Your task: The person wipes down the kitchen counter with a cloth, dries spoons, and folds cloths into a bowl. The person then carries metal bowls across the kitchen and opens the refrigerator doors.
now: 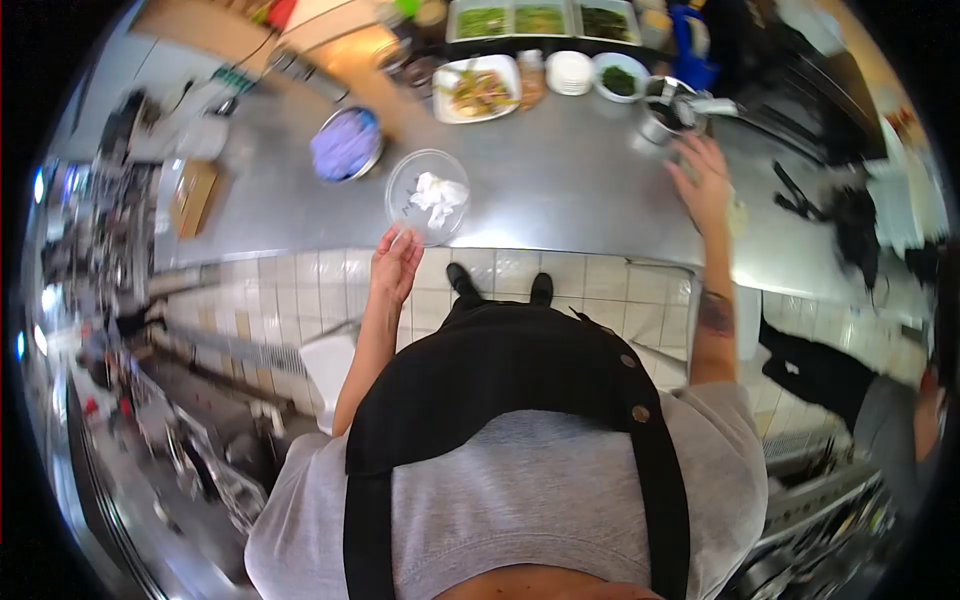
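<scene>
My left hand (398, 262) is at the front edge of the steel counter, its fingers closed on the near rim of a clear round lid (425, 160). Dark marks show on the lid, and a crumpled white paper towel (438, 197) lies on it. To the right, my right hand (704, 180) is open over the counter with its fingers stretched forward. It holds nothing that I can see. Just beyond its fingertips stands a metal container (655, 128) with utensils in it; whether they touch I cannot tell.
On the steel counter (560, 190) are a bowl with a purple cloth or bag (346, 143), a plate of food (478, 88), a bottle (531, 80), stacked white dishes (570, 74) and a bowl of chopped greens (620, 78). Black tongs (797, 192) lie right. Another person (850, 385) stands at right.
</scene>
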